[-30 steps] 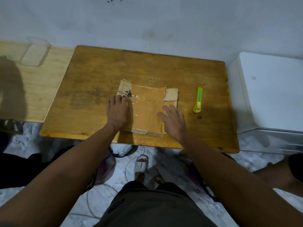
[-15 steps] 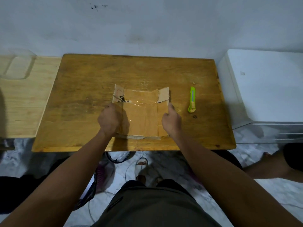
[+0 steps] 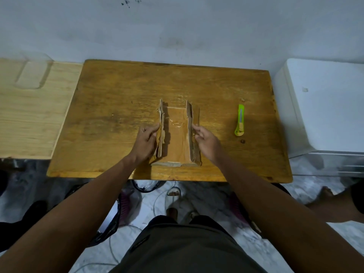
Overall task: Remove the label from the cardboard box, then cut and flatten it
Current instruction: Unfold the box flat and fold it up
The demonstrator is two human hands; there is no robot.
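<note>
- Change vs 0.5 s earlier: both side panels of the cardboard box [image 3: 178, 138], which lay flat on the desk [image 3: 118, 115], had been folded up and stood roughly upright; a second earlier both hands pressed flat on the sheet.
- Nearest the camera: dark shorts, floor below with cables and a sandalled foot [image 3: 173, 198] under the desk's front edge.
- Both forearms reached forward over the desk's near edge.
- Left hand [image 3: 146, 141] was on the outer face of the left panel, thumb curled over its top edge, holding the panel up.
- Right hand [image 3: 205, 140] was on the outer face of the right panel, fingertips pinching its edge, holding that one up too.
- Box sat near the desk's front edge, about centre; base panel flat on the wood, glossy clear tape on it between the two raised walls.
- Torn paper patches showed along the left panel's top; couldn't tell whether any label was left.
- Green utility knife [image 3: 240, 120] lay on the desk to the right of the box, well apart from the right hand, long axis pointing away from the person.
- Small dark spot on the wood just in front of the knife.
- Further out: lighter wooden board [image 3: 29, 119] to the left, white cabinet [image 3: 325, 103] to the right, pale wall behind.
</note>
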